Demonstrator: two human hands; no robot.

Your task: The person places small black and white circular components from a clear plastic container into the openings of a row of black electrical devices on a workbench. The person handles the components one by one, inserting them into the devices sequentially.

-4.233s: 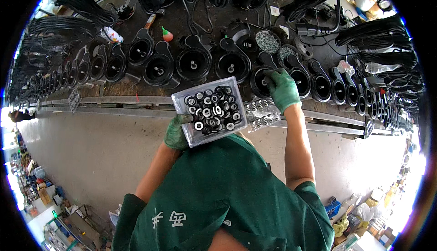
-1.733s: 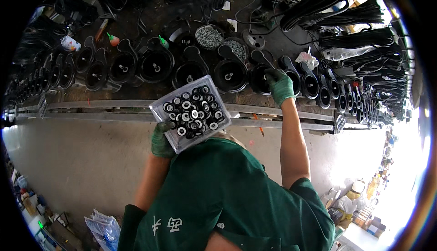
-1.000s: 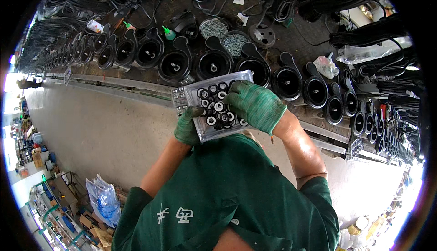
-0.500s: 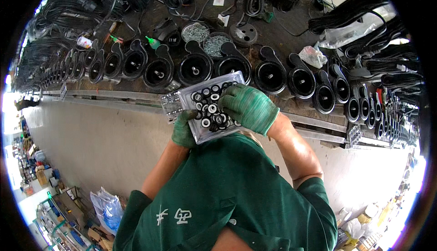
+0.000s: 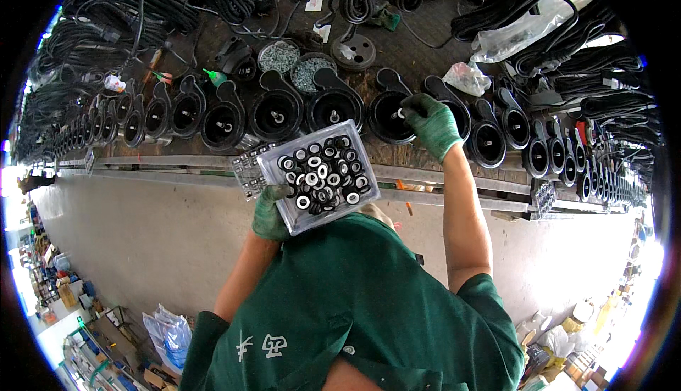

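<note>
Left hand (image 5: 270,214) grips clear tray (image 5: 284,210) of black-and-white rings; right hand (image 5: 430,122) pinches one over black round housing (image 5: 389,116)

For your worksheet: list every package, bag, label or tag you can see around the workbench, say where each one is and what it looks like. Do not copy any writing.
Clear tray: square plastic box of black and white rings, in the left hand.
Long clear bag: upper right, over cable bundles.
Crumpled clear bag: behind the black housings, beside the right hand.
White tags: small paper squares, top middle of the bench.
Blue-tinted bag: on the floor, lower left.
</note>
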